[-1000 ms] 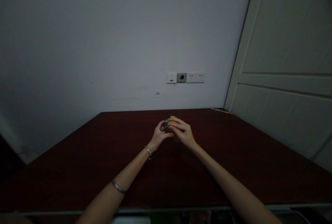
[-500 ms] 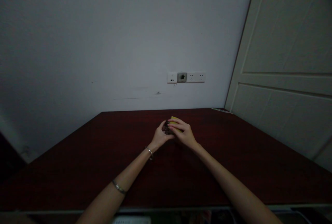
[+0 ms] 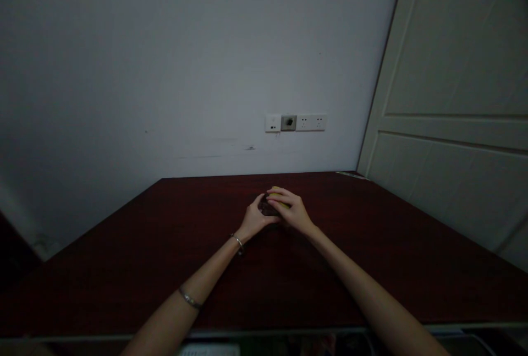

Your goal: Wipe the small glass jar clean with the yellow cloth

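Observation:
Both my hands meet over the middle of a dark red table (image 3: 124,257). My left hand (image 3: 256,217), with a bracelet at the wrist, is curled round a small dark object (image 3: 268,207) that I cannot make out. My right hand (image 3: 291,210) is closed over a yellow thing (image 3: 275,195), of which only the top shows behind the fingers. The dark object and the yellow thing touch each other between the two hands.
A white wall rises behind the table, with a row of sockets (image 3: 295,122) above its far edge. A pale panelled door (image 3: 449,125) stands at the right. A thin flat item (image 3: 351,175) lies at the table's far right corner.
A shiny metallic piece seen at my left fingertips one second ago is now out of sight. The hands have sunk a little toward the table.

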`<act>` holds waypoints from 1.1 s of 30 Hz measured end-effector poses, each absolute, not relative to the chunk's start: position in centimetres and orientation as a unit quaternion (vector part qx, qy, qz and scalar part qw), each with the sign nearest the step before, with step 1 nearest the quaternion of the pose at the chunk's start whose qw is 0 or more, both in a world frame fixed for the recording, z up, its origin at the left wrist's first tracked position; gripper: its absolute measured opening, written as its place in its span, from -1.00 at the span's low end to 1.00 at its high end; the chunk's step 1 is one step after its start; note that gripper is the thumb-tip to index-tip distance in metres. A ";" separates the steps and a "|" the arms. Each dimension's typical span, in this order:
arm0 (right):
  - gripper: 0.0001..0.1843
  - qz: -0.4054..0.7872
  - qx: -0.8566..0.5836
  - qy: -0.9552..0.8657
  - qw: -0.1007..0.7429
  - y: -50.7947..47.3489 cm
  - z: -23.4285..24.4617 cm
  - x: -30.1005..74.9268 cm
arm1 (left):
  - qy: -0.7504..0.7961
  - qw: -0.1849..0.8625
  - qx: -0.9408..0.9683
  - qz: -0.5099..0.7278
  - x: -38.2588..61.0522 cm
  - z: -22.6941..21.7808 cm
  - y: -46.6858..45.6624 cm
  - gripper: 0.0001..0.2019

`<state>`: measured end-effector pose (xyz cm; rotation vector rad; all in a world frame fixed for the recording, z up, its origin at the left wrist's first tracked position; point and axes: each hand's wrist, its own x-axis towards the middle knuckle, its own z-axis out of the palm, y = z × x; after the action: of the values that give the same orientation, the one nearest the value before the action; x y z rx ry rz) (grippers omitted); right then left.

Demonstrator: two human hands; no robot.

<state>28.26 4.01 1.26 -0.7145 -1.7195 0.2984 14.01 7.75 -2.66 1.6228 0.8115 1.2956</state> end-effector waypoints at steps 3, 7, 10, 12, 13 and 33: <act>-0.80 0.104 -0.264 -0.798 0.532 3.4 1.6 28.5 | 0.319 0.470 0.629 0.531 14.1 -2.4 7.7 -0.22; -0.81 0.116 -0.253 -0.797 0.536 3.4 1.9 28.7 | 0.299 0.486 0.629 0.528 14.2 -1.9 7.3 -0.25; -0.83 0.170 -0.282 -0.732 0.596 4.1 2.0 29.1 | 0.303 0.483 0.644 0.510 14.2 -1.5 6.8 -0.26; -0.83 0.210 -0.296 -0.692 0.624 4.6 2.0 29.4 | 0.304 0.488 0.645 0.504 14.4 -1.3 6.5 -0.27; -0.82 0.226 -0.299 -0.680 0.630 4.8 2.0 29.5 | 0.303 0.494 0.643 0.500 14.4 -1.2 6.4 -0.29; -0.83 0.240 -0.310 -0.642 0.659 4.6 1.5 28.7 | 0.341 0.505 0.612 0.504 14.4 -1.4 6.8 -0.26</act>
<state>28.75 4.63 1.52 -0.7012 -1.4532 0.5436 14.44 6.76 -1.37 1.4768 0.8231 1.2168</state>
